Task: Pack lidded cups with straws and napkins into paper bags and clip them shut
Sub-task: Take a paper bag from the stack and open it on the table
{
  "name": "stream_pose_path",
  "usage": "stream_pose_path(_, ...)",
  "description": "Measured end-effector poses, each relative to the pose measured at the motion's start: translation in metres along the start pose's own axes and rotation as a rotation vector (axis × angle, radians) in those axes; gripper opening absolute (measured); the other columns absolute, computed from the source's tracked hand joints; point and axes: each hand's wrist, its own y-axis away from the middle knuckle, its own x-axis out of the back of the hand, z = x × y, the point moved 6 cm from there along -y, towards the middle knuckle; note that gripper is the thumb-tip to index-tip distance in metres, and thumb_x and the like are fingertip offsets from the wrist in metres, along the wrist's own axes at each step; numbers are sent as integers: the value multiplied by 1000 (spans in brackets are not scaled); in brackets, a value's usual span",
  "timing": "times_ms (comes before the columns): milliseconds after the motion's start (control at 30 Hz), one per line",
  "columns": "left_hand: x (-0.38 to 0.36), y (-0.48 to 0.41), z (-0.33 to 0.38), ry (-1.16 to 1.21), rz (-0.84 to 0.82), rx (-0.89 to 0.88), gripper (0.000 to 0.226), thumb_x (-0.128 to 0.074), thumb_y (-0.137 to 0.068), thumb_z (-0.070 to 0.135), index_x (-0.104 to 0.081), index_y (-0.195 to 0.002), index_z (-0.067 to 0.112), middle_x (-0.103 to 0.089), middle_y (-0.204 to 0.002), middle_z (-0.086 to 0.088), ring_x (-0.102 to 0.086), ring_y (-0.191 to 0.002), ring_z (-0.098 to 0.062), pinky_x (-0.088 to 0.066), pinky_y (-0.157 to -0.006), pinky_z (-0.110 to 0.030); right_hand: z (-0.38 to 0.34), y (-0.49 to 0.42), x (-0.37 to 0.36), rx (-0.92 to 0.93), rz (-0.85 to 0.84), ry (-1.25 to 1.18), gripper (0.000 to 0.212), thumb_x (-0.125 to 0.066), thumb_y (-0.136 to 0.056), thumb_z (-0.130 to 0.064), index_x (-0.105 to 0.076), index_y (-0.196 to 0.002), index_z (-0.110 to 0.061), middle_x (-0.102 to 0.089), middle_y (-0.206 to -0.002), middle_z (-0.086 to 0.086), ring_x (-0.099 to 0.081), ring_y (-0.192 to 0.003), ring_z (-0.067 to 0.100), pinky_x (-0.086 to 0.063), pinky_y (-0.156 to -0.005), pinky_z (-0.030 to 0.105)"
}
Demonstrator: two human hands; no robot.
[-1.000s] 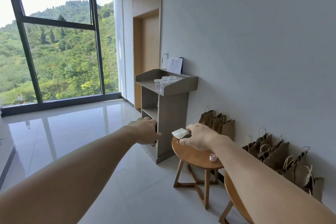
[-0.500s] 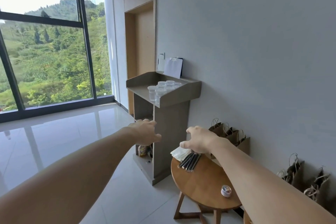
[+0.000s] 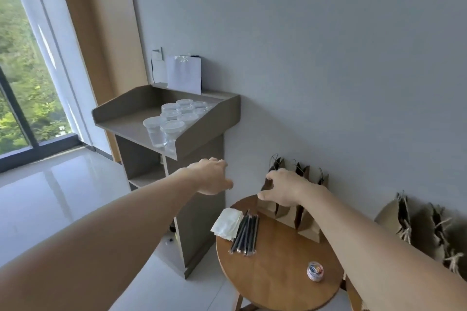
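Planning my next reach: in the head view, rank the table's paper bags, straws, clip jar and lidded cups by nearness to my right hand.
1. paper bags: at the right hand
2. straws: left on the table
3. clip jar: near table edge
4. lidded cups: on the stand

Smooth, satin wood desk (image 3: 275,283); matt brown paper bags (image 3: 286,214) at its one o'clock edge, soft white napkins (image 3: 227,222) at ten. Clear plastic lidded cups (image 3: 174,118) on a matt grey stand (image 3: 202,131). Glossy floor (image 3: 50,204).

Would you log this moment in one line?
left hand open; right hand open, at brown paper bags; black straws, white napkins on round wooden table
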Motion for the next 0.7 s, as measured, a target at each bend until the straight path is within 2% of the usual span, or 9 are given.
stream_pose_path(133,-9,-73,17,-1,-37,-97,73,-46,-92,57,-24,-153,24,-31,-156,-3,-31,-142,-29,-36,-110,-47,39,-49,-3,-100,-11,-15,77,-54,-89,-60,-31,-151,-20,-32,-154,8,-39,-136,31,-41,-106,47)
stream_pose_path(300,-17,-162,43,-1,-42,-186,70,-45,-95,55,-24,-153,23,-34,-155,-4,-35,-139,-29,-38,-106,-45,83,-120,0,-146,-1,-30,74,-52,-90,-59,-34,-149,-20,-34,-152,9,-39,-135,31,-43,-102,45)
stream_pose_path(433,-29,-229,64,-16,-83,-242,69,-45,-95,55,-25,-153,22,-34,-155,-4,-36,-139,-30,-37,-109,-47,121,-167,-3,-192,-19,-57,74,-51,-91,-58,-32,-151,-19,-33,-154,8,-41,-133,31,-44,-100,43)
stream_pose_path(600,-51,-306,97,-35,-143,-351,66,-45,-93,53,-32,-149,21,-40,-149,-5,-40,-134,-30,-40,-105,-48,176,-202,-16,-320,-56,-156,69,-56,-88,-55,-43,-143,-15,-44,-146,10,-48,-128,31,-45,-102,45)
stream_pose_path(700,-69,-350,124,-57,-173,-451,62,-45,-94,52,-37,-145,18,-44,-145,-7,-43,-129,-30,-43,-101,-46,211,-217,-28,-413,-56,-231,70,-58,-89,-54,-42,-144,-13,-45,-145,10,-50,-126,31,-46,-101,45)
